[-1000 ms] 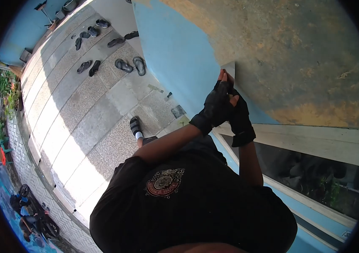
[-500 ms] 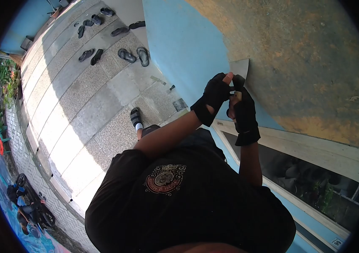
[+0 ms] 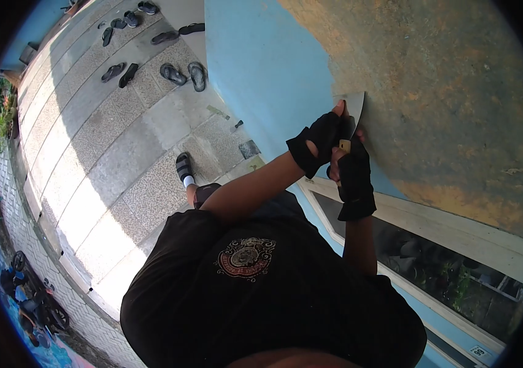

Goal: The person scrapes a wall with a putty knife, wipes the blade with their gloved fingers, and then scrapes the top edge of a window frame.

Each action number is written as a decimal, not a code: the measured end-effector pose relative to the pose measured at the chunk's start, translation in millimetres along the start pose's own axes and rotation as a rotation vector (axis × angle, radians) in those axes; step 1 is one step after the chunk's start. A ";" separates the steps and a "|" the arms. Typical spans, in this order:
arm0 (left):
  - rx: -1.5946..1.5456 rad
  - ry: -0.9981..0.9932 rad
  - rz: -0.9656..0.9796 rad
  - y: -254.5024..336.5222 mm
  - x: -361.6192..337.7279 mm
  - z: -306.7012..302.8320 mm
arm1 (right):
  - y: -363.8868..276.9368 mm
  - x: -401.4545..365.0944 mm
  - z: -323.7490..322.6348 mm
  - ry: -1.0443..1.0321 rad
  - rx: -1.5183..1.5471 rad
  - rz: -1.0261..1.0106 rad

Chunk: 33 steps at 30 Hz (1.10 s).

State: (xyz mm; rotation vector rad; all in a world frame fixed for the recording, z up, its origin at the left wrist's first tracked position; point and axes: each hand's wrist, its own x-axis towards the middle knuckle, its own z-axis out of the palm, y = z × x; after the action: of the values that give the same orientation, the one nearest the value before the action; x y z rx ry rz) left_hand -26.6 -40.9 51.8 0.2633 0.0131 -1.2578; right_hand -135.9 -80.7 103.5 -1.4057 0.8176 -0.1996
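Observation:
A putty knife (image 3: 354, 110) with a wide metal blade and a light wooden handle (image 3: 345, 146) meets the wall at the edge between blue paint (image 3: 267, 58) and a bare, brown-grey patch (image 3: 433, 92). My right hand (image 3: 355, 184), in a black fingerless glove, is closed around the handle. My left hand (image 3: 324, 138), gloved the same way, grips the blade's side with the thumb laid along it. Its other fingers are mostly hidden behind the blade.
Below the patch runs a pale window frame (image 3: 445, 214) with dark glass. Several sandals (image 3: 172, 74) lie on the tiled floor (image 3: 138, 135) to the left. A motorcycle (image 3: 34, 294) and plants (image 3: 3, 116) are farther off. My sandalled foot (image 3: 183, 165) is on the tiles.
The blade has tilted and turned more edge-on to my view. Both hands have shifted slightly down in the picture, and the left hand has come closer along the blade. The view has shifted a little.

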 end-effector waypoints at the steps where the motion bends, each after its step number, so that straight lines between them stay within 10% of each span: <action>1: -0.033 0.041 0.003 -0.8 0.1 0.8 | 3.4 1.4 -1.2 0.010 -0.110 -0.054; 9: -0.020 0.077 0.090 5.4 -1.3 -2.9 | -12.5 -2.1 17.5 0.047 -0.255 -0.049; 14: 0.083 0.074 0.049 6.1 -8.4 2.1 | 14.1 3.8 10.3 0.175 -0.460 -0.407; 18: 0.024 0.116 0.019 14.2 -6.7 0.7 | -17.1 -1.8 19.2 0.075 -0.350 -0.058; 33: 0.043 0.101 -0.058 19.3 -6.5 -3.7 | -17.7 -5.7 31.5 0.086 -0.514 -0.162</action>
State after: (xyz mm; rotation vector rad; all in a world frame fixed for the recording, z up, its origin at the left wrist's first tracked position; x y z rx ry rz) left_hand -9.9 -28.7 52.9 0.3661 0.0808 -1.3024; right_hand -114.9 -56.0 120.4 -1.9614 0.8622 -0.1818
